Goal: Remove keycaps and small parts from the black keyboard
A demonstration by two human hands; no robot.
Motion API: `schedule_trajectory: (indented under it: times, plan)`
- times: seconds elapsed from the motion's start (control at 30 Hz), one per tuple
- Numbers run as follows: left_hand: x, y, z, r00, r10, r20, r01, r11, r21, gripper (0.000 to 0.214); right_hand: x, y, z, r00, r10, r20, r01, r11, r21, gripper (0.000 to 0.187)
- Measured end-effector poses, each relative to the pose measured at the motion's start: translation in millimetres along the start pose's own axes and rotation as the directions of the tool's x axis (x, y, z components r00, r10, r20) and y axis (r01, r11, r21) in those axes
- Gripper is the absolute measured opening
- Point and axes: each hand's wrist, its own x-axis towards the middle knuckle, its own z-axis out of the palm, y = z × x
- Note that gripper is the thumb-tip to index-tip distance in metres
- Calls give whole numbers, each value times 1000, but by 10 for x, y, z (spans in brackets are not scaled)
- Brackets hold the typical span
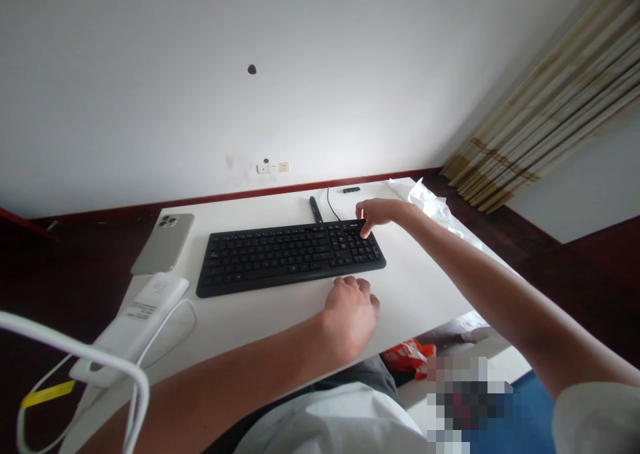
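Observation:
A black keyboard (270, 257) lies on the white table, slightly slanted. My right hand (381, 213) is at its far right corner. The thumb is on the number pad and the fingers bend over the back edge, closed around that corner. My left hand (353, 317) rests on the tabletop just in front of the keyboard's near edge, right of its middle. Its fingers are curled under, so whatever they may hold is hidden. Behind the keyboard lie a small black stick-shaped object (315, 209) and a thin black cable (331, 204).
At the left are a phone (165, 244) lying face down and a white power strip (133, 327) with a looped white cable (75, 347). A small black object (351, 190) and crumpled white plastic (427, 201) lie toward the back right. The white table (425, 287) stands near the wall.

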Motion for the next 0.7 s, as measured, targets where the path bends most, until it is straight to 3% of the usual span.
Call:
schedule_trajectory:
  times: [0.13, 0.37, 0.53, 0.7]
  plan:
    - [24, -14, 37, 1000, 11, -19, -11, 1000, 16, 36, -10, -105, -3, 1000, -9, -20, 8, 1000, -30, 93]
    - [21, -24, -16, 999, 31, 27, -31, 999, 28, 37, 37, -202, -43, 996, -83, 30, 85, 995, -61, 73]
    - [-1, -24, -59, 999, 35, 40, -37, 998, 54, 43, 94, -3, 10, 985, -173, 20, 171, 981, 94, 66]
    - [7, -19, -61, 998, 35, 52, -38, 998, 54, 40, -17, 286, 274, 947, -296, -126, 321, 896, 306, 60]
